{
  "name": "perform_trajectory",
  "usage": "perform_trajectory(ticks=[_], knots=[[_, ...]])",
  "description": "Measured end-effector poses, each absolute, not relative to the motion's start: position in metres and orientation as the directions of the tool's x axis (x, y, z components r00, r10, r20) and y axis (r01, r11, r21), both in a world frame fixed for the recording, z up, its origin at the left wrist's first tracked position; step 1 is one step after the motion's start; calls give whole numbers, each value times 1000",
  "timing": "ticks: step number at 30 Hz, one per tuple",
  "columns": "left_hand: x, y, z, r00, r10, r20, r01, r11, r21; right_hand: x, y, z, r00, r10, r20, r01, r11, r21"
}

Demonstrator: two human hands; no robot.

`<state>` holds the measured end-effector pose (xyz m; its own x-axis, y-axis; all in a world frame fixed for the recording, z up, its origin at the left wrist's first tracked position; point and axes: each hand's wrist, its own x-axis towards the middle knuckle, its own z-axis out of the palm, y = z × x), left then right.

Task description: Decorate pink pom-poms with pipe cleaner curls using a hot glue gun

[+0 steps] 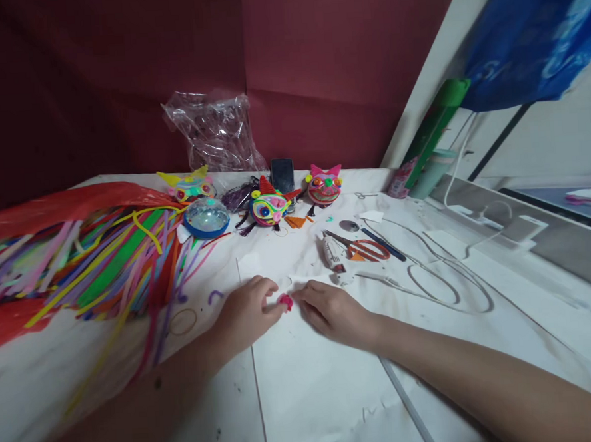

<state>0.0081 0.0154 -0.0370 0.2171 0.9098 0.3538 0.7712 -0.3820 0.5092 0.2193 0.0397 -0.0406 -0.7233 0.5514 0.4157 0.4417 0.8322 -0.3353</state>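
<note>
A small pink piece (286, 302), perhaps a little coil of fuzzy craft stem, is held low over the white sheet between my two hands. On its left, my left hand (246, 314) has its thumb tip against the piece and its fingers curled. From the other side my right hand (334, 312) meets it with bent fingers pressed together; the fingertips are partly hidden. Beyond the hands sit decorated animal-like heads: a blue-and-yellow one (268, 206), a pink one (324, 185) and a yellow-eared one (188, 185). Beside them is a clear dome with a blue rim (206, 219).
Colourful craft stems (112, 259) spill from a red bag at left. To the right lie a glue gun (334, 252), orange-handled scissors (370, 250), a dark blue pen-like tool (384, 244) and a looped white cable (475, 297). A phone (283, 175) leans at the back.
</note>
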Motion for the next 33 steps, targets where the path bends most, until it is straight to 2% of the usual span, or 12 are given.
perform_trajectory(ticks=[3,6,9,11,14,18,24,28,33], knots=[[4,14,-33,159,920,358,696,-361,620,219,39,-40,-716,564,411,455,824,-338],[-1,12,-20,93,899,429,687,-370,626,220,38,-38,-679,605,415,456,791,-409],[-15,13,6,-44,883,467,722,-295,625,222,39,-32,-603,661,446,435,741,-511],[-32,14,27,-54,919,390,794,-198,575,225,42,-25,-548,677,492,411,730,-547],[-60,11,50,26,974,225,888,-126,442,233,50,-11,-443,716,539,381,695,-609],[-77,0,47,65,989,136,941,-106,320,244,62,3,-310,797,518,354,603,-715],[-68,-7,20,78,990,116,980,-97,172,256,73,11,-185,846,501,283,534,-797],[-69,-13,21,61,988,144,989,-79,122,266,84,16,-84,857,508,291,509,-810],[-69,-9,15,-14,988,153,995,-2,104,275,91,11,-74,881,467,342,463,-818]])
